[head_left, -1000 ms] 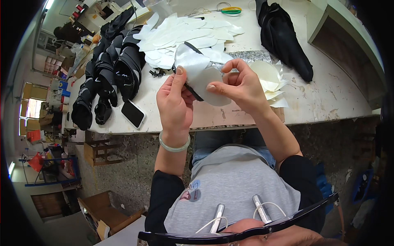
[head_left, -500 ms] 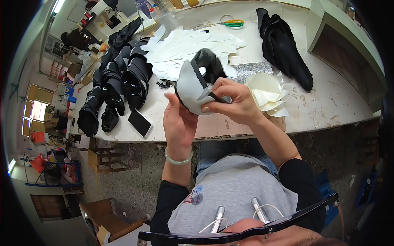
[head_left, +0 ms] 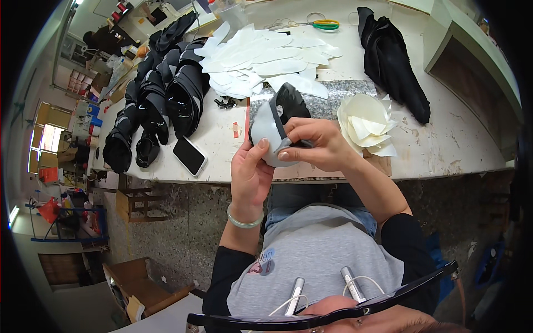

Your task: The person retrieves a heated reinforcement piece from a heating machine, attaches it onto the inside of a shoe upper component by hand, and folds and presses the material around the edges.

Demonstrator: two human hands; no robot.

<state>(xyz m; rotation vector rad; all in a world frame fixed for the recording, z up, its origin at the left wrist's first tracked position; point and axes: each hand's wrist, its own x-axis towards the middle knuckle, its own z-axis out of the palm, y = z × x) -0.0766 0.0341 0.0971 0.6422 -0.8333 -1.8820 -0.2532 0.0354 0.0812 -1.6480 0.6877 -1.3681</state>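
Because the left hand (head_left: 251, 176) braces the cup-shaped piece (head_left: 263, 126) with its thumb on the pale outside, that grip is closed around the lower side, its fingers partly hidden; the right hand's (head_left: 322, 145) grip is pinched on the rim. Steady left support and a light, even right pinch should suit best, since hard pulling could crease the edge. Held just over the near side of the desk (head_left: 430, 147), the piece, possibly part of a shoe upper, looks smooth and whitish-grey outside, black inside, with a dark band at its edge. Beyond lie a phone (head_left: 190, 155), cream cutouts (head_left: 361, 122), white cutouts (head_left: 261, 55) and scissors (head_left: 326, 25).
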